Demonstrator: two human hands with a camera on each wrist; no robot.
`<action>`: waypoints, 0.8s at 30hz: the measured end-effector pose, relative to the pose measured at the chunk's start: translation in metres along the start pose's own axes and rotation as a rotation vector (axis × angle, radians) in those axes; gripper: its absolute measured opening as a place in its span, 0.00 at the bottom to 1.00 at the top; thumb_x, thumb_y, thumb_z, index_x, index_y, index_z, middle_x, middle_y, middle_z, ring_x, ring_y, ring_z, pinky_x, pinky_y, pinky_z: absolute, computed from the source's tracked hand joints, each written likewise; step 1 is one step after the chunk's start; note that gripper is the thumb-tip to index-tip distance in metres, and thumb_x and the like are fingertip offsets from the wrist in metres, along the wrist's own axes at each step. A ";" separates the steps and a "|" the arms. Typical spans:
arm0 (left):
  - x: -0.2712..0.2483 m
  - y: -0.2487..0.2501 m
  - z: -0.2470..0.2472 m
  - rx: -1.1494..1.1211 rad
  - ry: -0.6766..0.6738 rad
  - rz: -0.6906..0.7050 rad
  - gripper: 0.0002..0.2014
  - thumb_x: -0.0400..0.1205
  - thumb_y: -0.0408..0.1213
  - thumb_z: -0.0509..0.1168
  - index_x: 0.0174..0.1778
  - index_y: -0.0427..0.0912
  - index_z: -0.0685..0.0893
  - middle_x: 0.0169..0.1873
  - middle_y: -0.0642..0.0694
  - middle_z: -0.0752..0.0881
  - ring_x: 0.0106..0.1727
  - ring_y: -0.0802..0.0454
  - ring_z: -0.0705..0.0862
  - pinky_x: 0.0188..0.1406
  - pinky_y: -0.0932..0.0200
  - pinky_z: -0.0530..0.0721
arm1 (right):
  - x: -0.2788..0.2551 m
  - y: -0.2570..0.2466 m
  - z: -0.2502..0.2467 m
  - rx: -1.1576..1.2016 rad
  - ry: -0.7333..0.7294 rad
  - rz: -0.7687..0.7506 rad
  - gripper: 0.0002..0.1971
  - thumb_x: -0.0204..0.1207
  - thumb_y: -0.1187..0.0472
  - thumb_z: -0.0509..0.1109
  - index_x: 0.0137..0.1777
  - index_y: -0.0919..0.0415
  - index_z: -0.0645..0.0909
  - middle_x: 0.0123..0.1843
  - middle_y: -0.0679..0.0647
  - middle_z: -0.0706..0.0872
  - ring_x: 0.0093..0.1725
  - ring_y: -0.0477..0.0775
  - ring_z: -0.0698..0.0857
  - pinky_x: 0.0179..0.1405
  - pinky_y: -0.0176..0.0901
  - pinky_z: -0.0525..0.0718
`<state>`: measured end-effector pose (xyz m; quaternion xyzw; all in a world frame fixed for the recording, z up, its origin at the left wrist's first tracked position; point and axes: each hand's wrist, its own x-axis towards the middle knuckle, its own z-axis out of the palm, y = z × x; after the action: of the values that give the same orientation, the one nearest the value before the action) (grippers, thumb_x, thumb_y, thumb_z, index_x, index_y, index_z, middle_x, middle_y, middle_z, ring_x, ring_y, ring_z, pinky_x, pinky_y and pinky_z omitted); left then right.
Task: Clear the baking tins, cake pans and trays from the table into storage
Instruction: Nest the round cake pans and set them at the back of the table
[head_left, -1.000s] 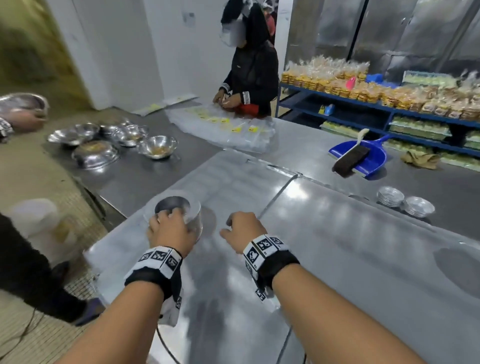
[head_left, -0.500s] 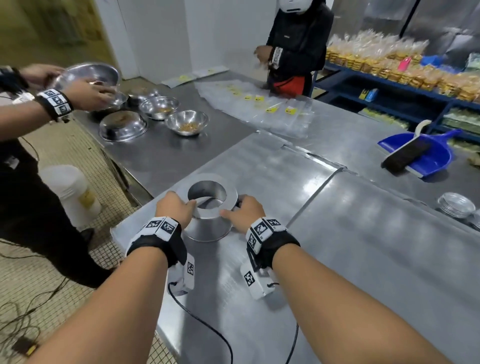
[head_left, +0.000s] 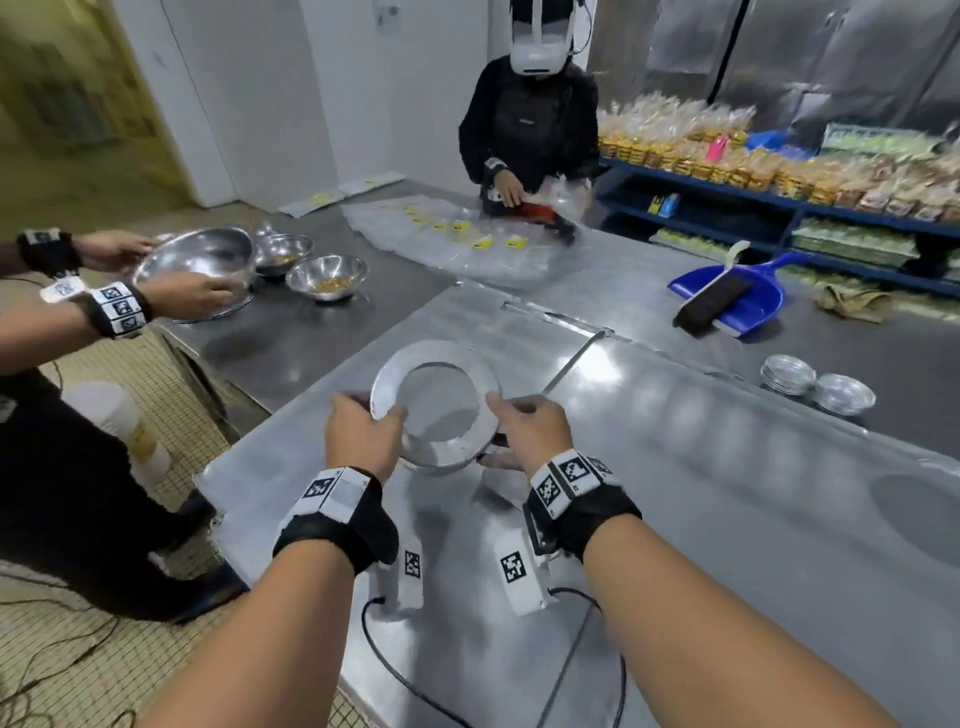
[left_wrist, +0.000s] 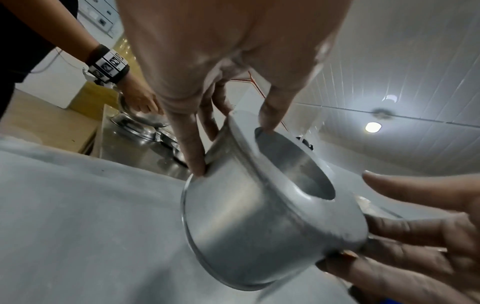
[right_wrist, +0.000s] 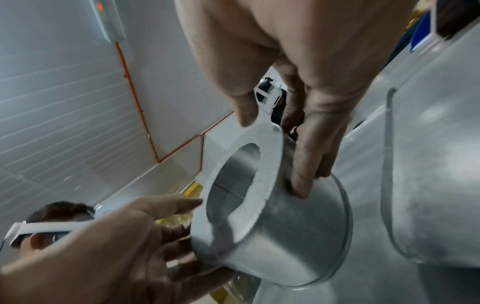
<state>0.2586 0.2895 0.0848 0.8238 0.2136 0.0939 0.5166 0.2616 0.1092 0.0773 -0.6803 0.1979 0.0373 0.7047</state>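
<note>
A round aluminium cake tin (head_left: 441, 452) with a wide flat rim and a round opening hangs tilted just above the steel table (head_left: 701, 509), held between both my hands. My left hand (head_left: 371, 431) grips its left side, thumb on the rim. In the left wrist view my left hand (left_wrist: 233, 147) pinches the tin (left_wrist: 259, 222) between thumb and fingers. My right hand (head_left: 498, 431) grips the right side. The right wrist view shows my right hand (right_wrist: 275, 144) with its thumb on the rim and its fingers down the wall of the tin (right_wrist: 285, 242).
Two stacks of small round tins (head_left: 787, 374) (head_left: 844, 394) stand at the right. A blue dustpan with a brush (head_left: 737, 296) lies behind them. Another person's hands hold a steel bowl (head_left: 202, 265) at the left, near more bowls (head_left: 326, 278). A person in black (head_left: 530, 130) works across the table.
A second ago only my left hand was on the tin. My right hand then took hold, and both have lifted the tin off the table and tilted it.
</note>
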 end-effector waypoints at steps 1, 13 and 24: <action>-0.010 0.004 0.005 -0.073 -0.007 -0.008 0.20 0.76 0.47 0.70 0.55 0.37 0.77 0.50 0.43 0.84 0.52 0.42 0.84 0.54 0.49 0.82 | -0.005 0.000 -0.015 -0.001 0.038 -0.008 0.20 0.65 0.41 0.79 0.39 0.59 0.85 0.45 0.59 0.91 0.43 0.63 0.92 0.36 0.63 0.91; -0.124 0.029 0.071 -0.310 -0.418 -0.193 0.18 0.76 0.52 0.63 0.48 0.39 0.86 0.42 0.38 0.86 0.40 0.41 0.85 0.39 0.51 0.88 | -0.115 0.010 -0.181 0.268 0.096 0.141 0.12 0.72 0.58 0.80 0.46 0.68 0.86 0.41 0.63 0.88 0.43 0.66 0.88 0.48 0.70 0.89; -0.233 0.037 0.125 -0.357 -0.788 -0.171 0.08 0.82 0.41 0.61 0.41 0.44 0.83 0.35 0.47 0.78 0.34 0.50 0.75 0.34 0.55 0.70 | -0.189 0.048 -0.278 0.312 0.307 0.105 0.11 0.74 0.75 0.63 0.51 0.67 0.85 0.43 0.62 0.83 0.29 0.54 0.82 0.34 0.44 0.81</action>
<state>0.1069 0.0695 0.0777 0.6739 0.0479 -0.2352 0.6987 0.0088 -0.1175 0.0958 -0.5495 0.3414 -0.0610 0.7601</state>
